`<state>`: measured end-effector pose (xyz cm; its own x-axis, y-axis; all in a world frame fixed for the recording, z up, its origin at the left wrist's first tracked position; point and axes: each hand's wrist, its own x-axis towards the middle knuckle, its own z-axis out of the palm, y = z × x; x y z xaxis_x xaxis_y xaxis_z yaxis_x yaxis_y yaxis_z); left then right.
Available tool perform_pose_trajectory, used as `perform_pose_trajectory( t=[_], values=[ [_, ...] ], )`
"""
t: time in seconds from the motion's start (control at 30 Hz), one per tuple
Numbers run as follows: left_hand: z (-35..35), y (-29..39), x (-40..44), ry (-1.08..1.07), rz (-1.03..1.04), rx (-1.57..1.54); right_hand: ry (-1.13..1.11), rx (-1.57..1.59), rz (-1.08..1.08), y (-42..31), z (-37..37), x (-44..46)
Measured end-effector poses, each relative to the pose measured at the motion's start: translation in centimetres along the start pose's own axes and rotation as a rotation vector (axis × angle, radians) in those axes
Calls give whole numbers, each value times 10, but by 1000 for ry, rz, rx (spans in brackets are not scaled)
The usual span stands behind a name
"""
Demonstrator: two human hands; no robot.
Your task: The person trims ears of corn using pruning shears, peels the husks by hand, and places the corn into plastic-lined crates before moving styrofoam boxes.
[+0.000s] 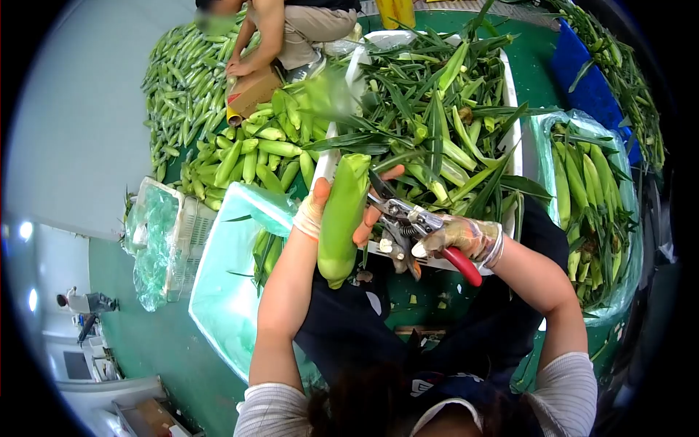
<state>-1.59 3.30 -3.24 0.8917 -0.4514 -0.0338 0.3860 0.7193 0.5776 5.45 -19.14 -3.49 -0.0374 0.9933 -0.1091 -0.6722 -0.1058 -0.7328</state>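
My left hand [314,207] is wrapped around a green ear of corn [341,226] in its husk, held upright with the trimmed leafy end at the top. Part of the palm is hidden behind the ear. On my right hand [470,239] is a patterned glove, and it grips pruning shears [408,213] with a red handle. Their blades point left, close beside the upper part of the ear; whether they touch it I cannot tell. Just beyond both hands stands a white crate [512,87] heaped with leaves and husks.
Trimmed corn [251,160] lies piled ahead to the left, beside a crouching person [273,36] and a cardboard box [255,93]. A plastic-lined container [226,280] stands at my left, another lined container [628,226] of corn at my right. A blue panel [586,80] rises behind it.
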Motion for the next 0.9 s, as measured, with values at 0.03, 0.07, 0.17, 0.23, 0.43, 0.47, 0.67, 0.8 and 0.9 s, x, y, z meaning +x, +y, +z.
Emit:
perform_pose_trajectory(
  t=[0.03, 0.07, 0.17, 0.23, 0.43, 0.47, 0.67, 0.8, 0.9],
  values=[
    [-2, 0, 1, -44, -16, -92, -20, 174, -90, -2, 11, 3],
    [-1, 3, 0, -26, -80, 48, -37, 348, -178, -2, 17, 7],
    [-7, -4, -3, 24, -96, 43, 86, 345, -42, 6, 2, 14],
    [-8, -1, -1, 44, -80, 96, 218, 320, -32, 6, 2, 12],
    [-30, 44, -23, 135, 58, 283, 500, 349, -691, -25, -55, -34],
    [-35, 54, -26, 179, 103, 327, 576, 203, -673, -25, -62, -41],
    [-121, 126, -11, 626, 640, 294, 852, -133, -7, 20, -84, -27],
    [-233, 195, 7, 1367, 979, 316, 887, 56, -13, 57, -110, -12],
    [-320, 252, 16, 2046, 645, 926, 932, -35, 220, 30, -83, 10]
  ],
)
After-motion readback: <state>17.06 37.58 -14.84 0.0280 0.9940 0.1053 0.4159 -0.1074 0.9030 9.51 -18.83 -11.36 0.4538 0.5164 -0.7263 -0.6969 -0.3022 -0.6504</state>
